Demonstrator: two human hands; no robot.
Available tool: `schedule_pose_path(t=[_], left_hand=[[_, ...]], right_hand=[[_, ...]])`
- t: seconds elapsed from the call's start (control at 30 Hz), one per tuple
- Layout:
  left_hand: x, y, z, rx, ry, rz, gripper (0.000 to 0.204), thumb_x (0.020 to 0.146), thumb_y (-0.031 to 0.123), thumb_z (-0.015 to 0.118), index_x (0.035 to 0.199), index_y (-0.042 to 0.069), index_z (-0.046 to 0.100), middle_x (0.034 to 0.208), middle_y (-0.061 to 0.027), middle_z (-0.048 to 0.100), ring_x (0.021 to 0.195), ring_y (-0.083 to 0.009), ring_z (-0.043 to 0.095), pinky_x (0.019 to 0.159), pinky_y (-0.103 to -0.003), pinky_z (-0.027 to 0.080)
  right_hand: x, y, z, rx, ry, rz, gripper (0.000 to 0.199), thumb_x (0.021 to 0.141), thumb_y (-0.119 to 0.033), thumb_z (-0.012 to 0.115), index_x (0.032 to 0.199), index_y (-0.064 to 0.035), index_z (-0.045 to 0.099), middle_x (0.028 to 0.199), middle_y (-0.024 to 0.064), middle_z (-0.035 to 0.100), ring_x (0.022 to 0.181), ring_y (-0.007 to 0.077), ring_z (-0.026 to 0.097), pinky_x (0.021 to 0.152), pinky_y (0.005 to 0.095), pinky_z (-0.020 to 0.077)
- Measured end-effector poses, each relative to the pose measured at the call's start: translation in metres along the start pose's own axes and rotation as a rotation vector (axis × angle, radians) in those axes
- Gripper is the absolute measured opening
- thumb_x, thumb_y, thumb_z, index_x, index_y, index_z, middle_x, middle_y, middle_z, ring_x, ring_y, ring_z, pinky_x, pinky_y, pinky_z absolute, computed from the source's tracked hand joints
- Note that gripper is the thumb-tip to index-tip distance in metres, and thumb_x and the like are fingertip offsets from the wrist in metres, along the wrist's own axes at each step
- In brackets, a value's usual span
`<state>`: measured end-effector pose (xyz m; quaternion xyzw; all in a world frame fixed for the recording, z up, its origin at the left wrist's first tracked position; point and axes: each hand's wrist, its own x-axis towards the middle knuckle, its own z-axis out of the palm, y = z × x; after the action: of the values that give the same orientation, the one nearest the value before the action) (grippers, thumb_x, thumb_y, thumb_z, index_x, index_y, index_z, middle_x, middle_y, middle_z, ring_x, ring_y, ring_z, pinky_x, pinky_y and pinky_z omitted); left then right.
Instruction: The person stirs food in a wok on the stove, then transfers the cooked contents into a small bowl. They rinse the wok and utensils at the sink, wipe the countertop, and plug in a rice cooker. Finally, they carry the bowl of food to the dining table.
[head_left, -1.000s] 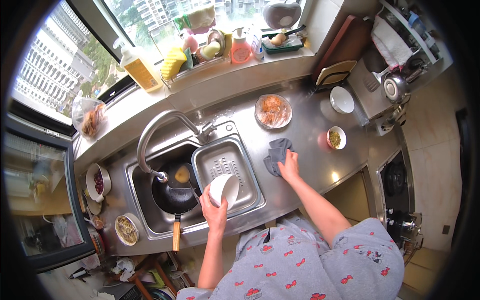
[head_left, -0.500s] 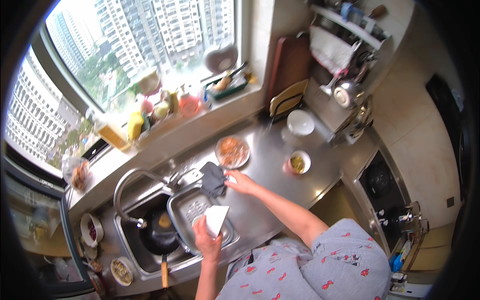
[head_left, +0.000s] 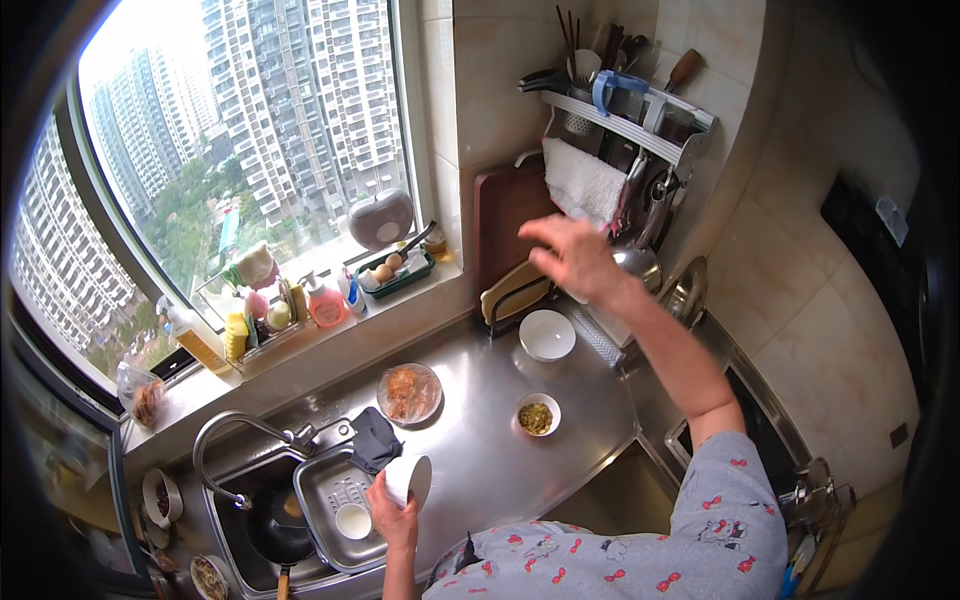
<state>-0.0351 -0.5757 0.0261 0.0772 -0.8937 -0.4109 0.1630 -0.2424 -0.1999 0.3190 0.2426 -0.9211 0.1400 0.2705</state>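
Seen from above through a head-worn fisheye camera, a person in a grey top patterned with small red shapes stands at a stainless steel kitchen counter [head_left: 480,450] beneath a large window looking out on tall apartment blocks. The left hand [head_left: 392,512] is low and near, its fingers wrapped around a white bowl [head_left: 410,480] tilted on its side, held just above the near right edge of a metal sink tray [head_left: 335,490]. A small white cup [head_left: 352,521] sits inside that tray, and a dark pan [head_left: 280,535] rests in the sink basin to its left, under a curved tap [head_left: 225,440]. A dark grey cloth [head_left: 375,440] lies on the counter just beyond the bowl. The right hand [head_left: 572,258] is raised far to the right, fingers spread wide and holding nothing, hovering in front of a white towel [head_left: 585,185] that hangs from a wall rack of utensils [head_left: 630,110]. Below that hand, on the counter, sit an empty white dish [head_left: 547,334], a small bowl of chopped yellow-green food [head_left: 537,414], and, further left, a glass plate of orange food [head_left: 409,392]. Bottles and jars line the windowsill.
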Motion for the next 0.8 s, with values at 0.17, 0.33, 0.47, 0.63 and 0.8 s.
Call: schedule_pose_path(t=[0.17,0.33,0.47,0.63,0.8], left_hand=[[0.002,0.011,-0.005,-0.075,0.084,-0.066,0.064,0.070,0.003,0.074,0.130,0.004,0.052,0.119,-0.0164,0.056,0.114,-0.0351,0.055,0.099,-0.042,0.043],[0.006,0.019,-0.010,-0.178,0.125,-0.130,0.060,0.073,0.002,0.073,0.130,0.002,0.052,0.119,-0.0131,0.057,0.112,-0.0288,0.056,0.099,-0.038,0.043],[0.010,0.008,0.000,-0.557,0.120,-0.292,0.057,0.078,-0.002,0.069,0.132,0.000,0.049,0.120,-0.0107,0.057,0.111,-0.0217,0.057,0.098,-0.034,0.044],[0.010,0.011,-0.013,-0.650,0.119,-0.326,0.055,0.082,-0.007,0.063,0.135,-0.001,0.046,0.121,-0.0120,0.058,0.112,-0.0203,0.057,0.098,-0.032,0.044],[0.015,0.016,-0.024,-0.760,0.139,-0.395,0.058,0.080,-0.004,0.066,0.134,-0.002,0.046,0.120,-0.0119,0.057,0.111,-0.0205,0.057,0.098,-0.033,0.044]], right_hand=[[0.116,0.071,-0.105,-0.641,0.473,-0.028,0.018,0.084,-0.022,0.070,0.101,-0.0190,0.068,0.098,0.0018,0.069,0.093,0.0217,0.065,0.083,0.0396,0.0470],[0.212,0.148,-0.144,-0.788,0.189,0.302,0.022,0.085,-0.019,0.059,0.101,-0.0168,0.074,0.101,0.0082,0.073,0.102,0.0309,0.066,0.091,0.0478,0.0439],[0.246,0.203,-0.139,-1.019,-0.094,0.630,0.020,0.083,-0.024,0.065,0.099,-0.0156,0.074,0.105,0.0097,0.072,0.099,0.0315,0.068,0.085,0.0477,0.0461],[0.262,0.156,-0.128,-1.007,-0.226,0.776,0.029,0.078,-0.021,0.074,0.105,-0.0116,0.073,0.111,0.0058,0.072,0.106,0.0294,0.068,0.084,0.0430,0.0493],[0.264,0.155,-0.130,-0.978,-0.253,0.794,0.031,0.079,-0.020,0.074,0.109,-0.0129,0.073,0.114,0.0066,0.071,0.108,0.0309,0.067,0.087,0.0432,0.0507]])
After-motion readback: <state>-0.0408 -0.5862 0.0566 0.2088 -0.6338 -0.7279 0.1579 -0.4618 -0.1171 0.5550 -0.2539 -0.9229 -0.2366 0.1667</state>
